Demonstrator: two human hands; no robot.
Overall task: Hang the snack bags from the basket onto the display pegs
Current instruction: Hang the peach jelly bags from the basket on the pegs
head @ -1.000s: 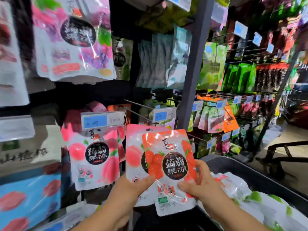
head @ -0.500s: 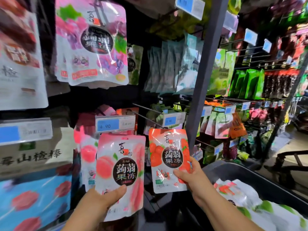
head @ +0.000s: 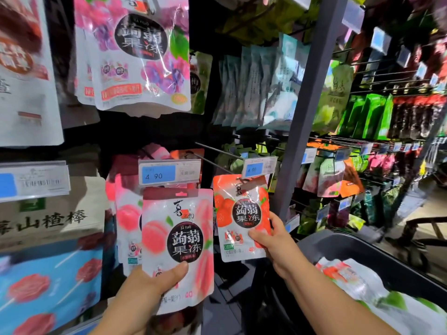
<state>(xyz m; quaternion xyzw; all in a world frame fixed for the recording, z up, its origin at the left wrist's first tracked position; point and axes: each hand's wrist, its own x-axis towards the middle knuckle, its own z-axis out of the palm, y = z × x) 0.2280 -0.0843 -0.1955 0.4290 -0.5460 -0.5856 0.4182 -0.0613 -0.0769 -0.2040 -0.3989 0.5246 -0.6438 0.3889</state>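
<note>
— Where are the snack bags?

— One in each hand. My left hand (head: 150, 286) holds the peach bag (head: 177, 240) upright by its lower edge, thumb curled over the front. It hangs in front of the peach bags on the peg (head: 127, 218). My right hand (head: 273, 240) pinches the strawberry bag (head: 242, 213) at its lower right corner, fingers (head: 274, 222) wrapped round the edge. Its top is just under the right price tag (head: 258, 168). Whether its hole has caught the peg I cannot tell.

— And the basket?

— The dark basket (head: 362, 257) sits low on the right, beside my right forearm. More bags (head: 358, 281) lie in it, white with red and green print.

— What is around you?

— A grey post (head: 304, 105) stands just right of the strawberry bag. Grape bags (head: 142, 52) hang above, and a cardboard box (head: 48, 221) sits on the left.

— Anything readable?

— The right price tag and the left price tag (head: 169, 174) both read "4 90". Both bags in my hands say "蒟蒻果冻", and the box says "山楂棒".
</note>
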